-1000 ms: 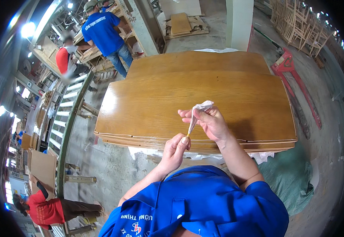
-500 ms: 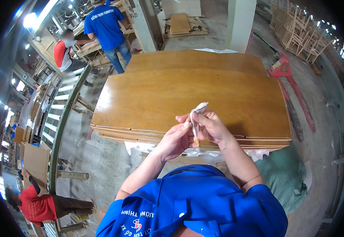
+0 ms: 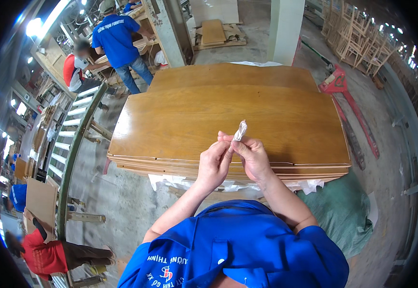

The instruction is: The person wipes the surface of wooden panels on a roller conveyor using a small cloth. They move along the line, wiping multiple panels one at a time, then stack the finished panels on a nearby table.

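Observation:
In front of my chest, both hands meet over the near edge of a stack of varnished brown wood panels (image 3: 189, 113). Between thumb and fingers my right hand (image 3: 254, 157) pinches a small, crumpled whitish plastic bag (image 3: 240, 129), whose twisted tip sticks up above the fingers. My left hand (image 3: 213, 162) is closed against the right one, fingertips pressed together at the bag's lower part. The fingers hide that lower part, so what the left fingertips grip shows only in part. Neither hand touches the panels visibly.
White wrapping (image 3: 170, 180) pokes out under the stack. A red pallet jack (image 3: 336, 81) stands on the right, green sheeting (image 3: 341, 216) lies nearer. Along the left runs a roller conveyor (image 3: 77, 144); a co-worker in red (image 3: 45, 252) holds a board (image 3: 41, 206). Other people work behind.
My left hand has turned and closed up against the right. The bag's lower length with its yellowish-brown end, visible before, is now hidden. At the left, a blue-clad person has appeared behind the board.

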{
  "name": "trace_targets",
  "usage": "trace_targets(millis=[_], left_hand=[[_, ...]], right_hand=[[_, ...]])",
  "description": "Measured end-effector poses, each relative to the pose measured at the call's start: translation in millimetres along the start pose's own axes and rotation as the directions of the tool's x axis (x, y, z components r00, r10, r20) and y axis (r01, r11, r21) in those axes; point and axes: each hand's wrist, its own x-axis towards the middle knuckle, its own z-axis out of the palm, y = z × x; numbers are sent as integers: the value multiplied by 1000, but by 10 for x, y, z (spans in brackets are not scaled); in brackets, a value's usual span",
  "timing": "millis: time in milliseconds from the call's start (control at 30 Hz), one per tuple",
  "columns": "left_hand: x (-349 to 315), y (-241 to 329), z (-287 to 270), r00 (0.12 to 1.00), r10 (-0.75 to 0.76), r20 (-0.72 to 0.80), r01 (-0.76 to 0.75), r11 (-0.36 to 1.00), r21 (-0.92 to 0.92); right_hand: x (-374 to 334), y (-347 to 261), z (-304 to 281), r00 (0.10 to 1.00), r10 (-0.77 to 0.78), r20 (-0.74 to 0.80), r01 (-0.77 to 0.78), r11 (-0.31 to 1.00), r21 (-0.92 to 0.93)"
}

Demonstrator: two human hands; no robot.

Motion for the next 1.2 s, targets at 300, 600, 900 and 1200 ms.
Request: trace_targets(millis=[300,600,900,1200], left_hand=[[17,128,-6,978,194,-75,-183,975,128],[3,85,77,969,225,-102,-201,958,205],[-74,-233,266,968,151,-198,-133,986,100],[-152,-348,-286,999,-7,-38,16,972,236]], right_hand=[[98,-228,52,998,-7,67,-2,991,137],[185,-369,45,995,-58,85,51,995,81],[265,-265,67,984,142,103,-147,988,46],[361,-509,-153,992,-24,120,86,830,-551]])
